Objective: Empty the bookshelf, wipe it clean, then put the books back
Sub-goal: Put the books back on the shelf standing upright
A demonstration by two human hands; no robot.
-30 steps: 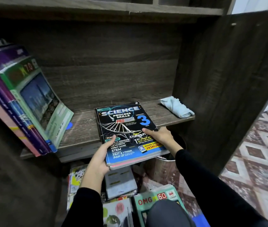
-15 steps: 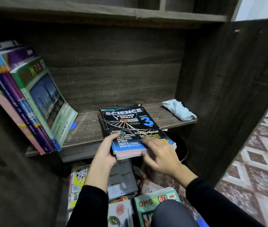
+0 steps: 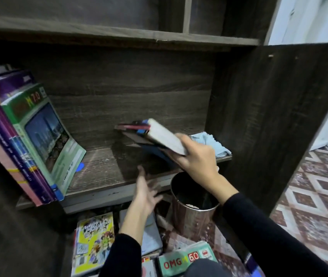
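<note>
Black sleeves, bare hands. The right hand [image 3: 197,158] has fingers and thumb curled round the near end of a small stack of books [image 3: 165,138]. It's tipped up so the white page edges show, with the far end over the shelf [image 3: 103,170]. The left hand [image 3: 145,194] is wide open, fingers spread, holding nothing. It's a bit blurry, at about 7 o'clock from the right one, just in front of the shelf's front edge.

Looks to me like the put-back stage, with this stack getting stood upright. If it were me:
- get the free hand flat against the loose side so the books don't fan out
- land them on their bottom edges, then slide them toward 9 o'clock against the leaning books [image 3: 39,132]
- mind the cloth [image 3: 211,144] just beside the grip at 3 o'clock
- the metal bin [image 3: 193,208] sits open at 6 o'clock, right under the stack, so anything that slips probably drops straight in

Counts:
- two hands
- one held stack, maybe two or three books going by the red and blue spines, can't tell for sure
- at least four leaning books
- one cloth
- one bin
- at least four loose books [image 3: 95,240] on the floor [image 3: 319,196] at 6 to 7 o'clock
- one small blue bit [image 3: 80,166] by the leaning ones, no idea what
</note>
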